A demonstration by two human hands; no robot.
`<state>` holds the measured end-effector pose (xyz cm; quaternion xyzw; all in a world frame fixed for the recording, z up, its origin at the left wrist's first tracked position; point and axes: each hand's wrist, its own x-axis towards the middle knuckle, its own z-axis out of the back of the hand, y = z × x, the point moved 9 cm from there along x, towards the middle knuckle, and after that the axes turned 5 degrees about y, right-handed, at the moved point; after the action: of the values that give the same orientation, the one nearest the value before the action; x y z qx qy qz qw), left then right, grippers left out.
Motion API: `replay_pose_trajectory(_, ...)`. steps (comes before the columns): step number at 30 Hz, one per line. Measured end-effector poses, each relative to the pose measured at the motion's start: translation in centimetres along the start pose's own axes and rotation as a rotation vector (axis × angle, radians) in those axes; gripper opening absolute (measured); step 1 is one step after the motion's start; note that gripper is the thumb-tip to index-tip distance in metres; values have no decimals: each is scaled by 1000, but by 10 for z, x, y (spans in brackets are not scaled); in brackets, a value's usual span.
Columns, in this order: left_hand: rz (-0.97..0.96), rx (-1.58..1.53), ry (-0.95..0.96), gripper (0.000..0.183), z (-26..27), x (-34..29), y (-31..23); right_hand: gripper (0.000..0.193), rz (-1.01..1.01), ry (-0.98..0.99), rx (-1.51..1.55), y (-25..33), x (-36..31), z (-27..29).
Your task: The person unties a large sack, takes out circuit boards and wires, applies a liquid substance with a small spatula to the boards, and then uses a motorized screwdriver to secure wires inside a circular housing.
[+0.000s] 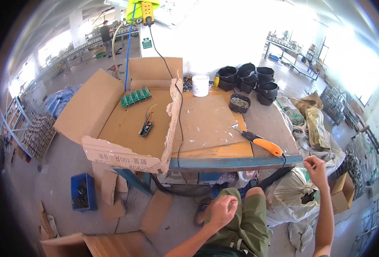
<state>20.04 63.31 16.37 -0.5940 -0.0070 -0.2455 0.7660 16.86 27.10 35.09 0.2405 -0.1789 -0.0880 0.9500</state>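
Note:
My left hand (223,210) is closed above my left thigh, its fingers curled in; anything in it is hidden. Off the bench's right front corner, my right hand (316,170) is raised with fingers pinched, and I cannot make out anything between them. Nearest to it lies an orange and black corded soldering iron (266,144), its metal tip pointing left. A flat cardboard sheet (208,122) covers the bench middle. To its left, an open cardboard box (112,150) contains a panel of green circuit boards (136,97) and a small circuit board with coloured wires (146,128).
At the bench's back stand a white tub (200,86), several black cups (247,77) and a black tray of small metal parts (239,103). A black cable (179,111) crosses the box edge. Sacks (294,195) crowd the right; a blue bin (83,192) sits left.

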Motion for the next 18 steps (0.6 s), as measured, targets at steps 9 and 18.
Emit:
replay_pose_trajectory(9, -8, 111, -60, 14, 43, 16, -19, 11, 278, 270, 63, 60, 42, -113)
replay_pose_trajectory(18, 72, -52, -549, 92, 124, 349, 33, 13, 513, 154, 232, 94, 48, -143)
